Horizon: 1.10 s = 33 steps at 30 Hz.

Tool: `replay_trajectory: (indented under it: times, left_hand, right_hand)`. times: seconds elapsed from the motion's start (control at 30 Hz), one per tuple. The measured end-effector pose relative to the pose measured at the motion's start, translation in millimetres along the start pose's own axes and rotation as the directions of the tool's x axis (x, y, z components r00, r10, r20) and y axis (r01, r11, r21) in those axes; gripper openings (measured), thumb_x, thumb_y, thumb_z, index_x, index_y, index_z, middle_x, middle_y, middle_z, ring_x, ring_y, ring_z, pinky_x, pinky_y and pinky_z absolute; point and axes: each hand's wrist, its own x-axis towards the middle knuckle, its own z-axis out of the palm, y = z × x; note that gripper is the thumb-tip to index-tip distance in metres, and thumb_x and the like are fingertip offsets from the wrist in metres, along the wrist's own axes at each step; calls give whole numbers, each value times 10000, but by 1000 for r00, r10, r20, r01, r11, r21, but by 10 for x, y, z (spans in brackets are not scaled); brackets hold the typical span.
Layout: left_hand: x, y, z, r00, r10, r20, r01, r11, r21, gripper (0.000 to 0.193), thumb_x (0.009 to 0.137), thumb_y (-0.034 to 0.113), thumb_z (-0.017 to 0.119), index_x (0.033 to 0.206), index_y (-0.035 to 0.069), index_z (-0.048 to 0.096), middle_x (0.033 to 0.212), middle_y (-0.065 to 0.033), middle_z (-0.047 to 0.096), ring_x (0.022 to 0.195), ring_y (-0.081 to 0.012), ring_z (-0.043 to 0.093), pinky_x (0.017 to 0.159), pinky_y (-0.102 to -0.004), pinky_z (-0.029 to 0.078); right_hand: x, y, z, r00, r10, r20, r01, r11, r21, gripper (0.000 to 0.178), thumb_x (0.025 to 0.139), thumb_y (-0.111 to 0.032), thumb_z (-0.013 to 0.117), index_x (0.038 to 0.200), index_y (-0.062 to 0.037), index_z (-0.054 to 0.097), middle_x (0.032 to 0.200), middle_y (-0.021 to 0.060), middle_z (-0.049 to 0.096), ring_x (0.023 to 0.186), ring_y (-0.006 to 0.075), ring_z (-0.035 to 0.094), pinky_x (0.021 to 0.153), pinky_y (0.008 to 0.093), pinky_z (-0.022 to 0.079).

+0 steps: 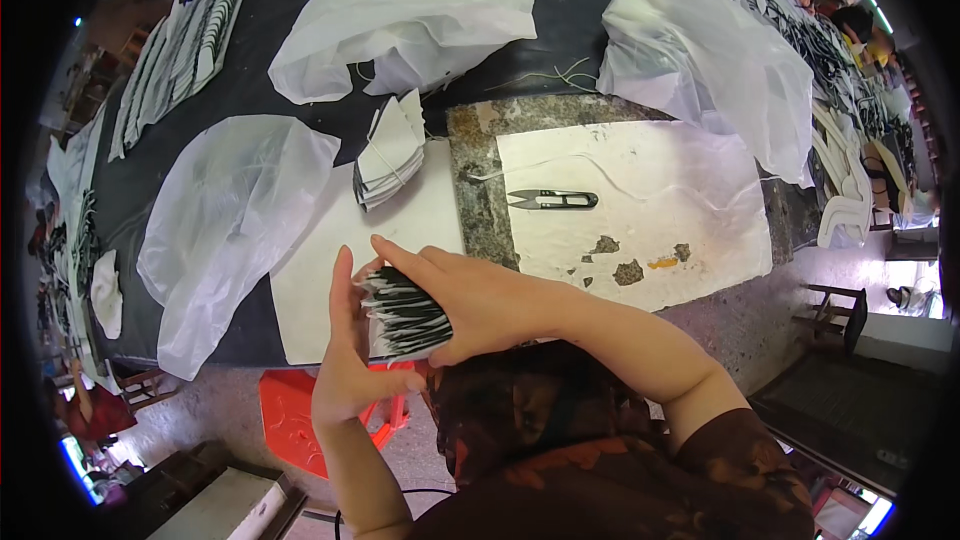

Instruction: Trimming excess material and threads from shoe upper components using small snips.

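A thick stack of black-and-white fabric pieces (405, 315) is held upright between my two hands, its layered edges facing up. My right hand (485, 300) wraps the stack from the right, fingers over the far side and thumb at the near corner. On the other side my left hand (345, 370) presses against it, with the thumb stretched out below. Just beyond lies a bundle of white pieces (392, 155) bound with a thin cord. Black thread snips (553, 200) rest on a stained white sheet (640, 165) to the right.
Crumpled translucent plastic bags (235, 225) lie at left, at the far side (410, 15) and at far right (700, 60). Striped fabric stacks (190, 50) sit at the far left. A red plastic stool (290, 425) stands below the table's near edge. Loose cord (570, 75) lies beyond the sheet.
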Motion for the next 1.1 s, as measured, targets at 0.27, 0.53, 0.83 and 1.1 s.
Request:
replay_trajectory:
  times: [0.27,0.53,0.83,1.1]
  left_hand:
    - [-64,-55,379,995,-96,28,95,995,44,1491,630,75,984,1656,156,-94,1457,-207,478,1330,-311,539,1104,-436,463]
    - [19,-111,541,975,-219,37,220,974,-46,1417,669,30,936,1669,193,-55,1394,-172,521,1288,-275,555,1084,-421,474]
    - [21,-187,277,993,-100,-58,77,947,-313,1147,722,39,857,1630,62,156,1371,-139,545,1275,-246,558,1119,-392,422]
    - [-40,-334,-71,954,-80,-288,-87,849,-521,964,731,25,761,1564,-11,278,1296,-152,586,1227,-265,609,1072,-404,490]
  right_hand:
    - [-250,-35,-164,990,-27,139,3,986,165,1273,717,-328,869,1628,22,52,1377,324,506,1279,432,526,1084,441,441]
    - [-469,98,-308,961,54,270,-120,966,231,1395,701,-408,918,1641,-12,-34,1530,328,379,1415,396,442,1172,399,365]
    - [-267,-202,-494,941,218,258,-321,813,485,1254,763,-266,911,1666,-74,63,1489,215,447,1315,259,504,1128,355,389]
    - [865,-477,-840,984,-6,177,11,1000,-26,441,966,-277,675,1335,-40,623,1230,137,655,1115,252,628,984,346,489]
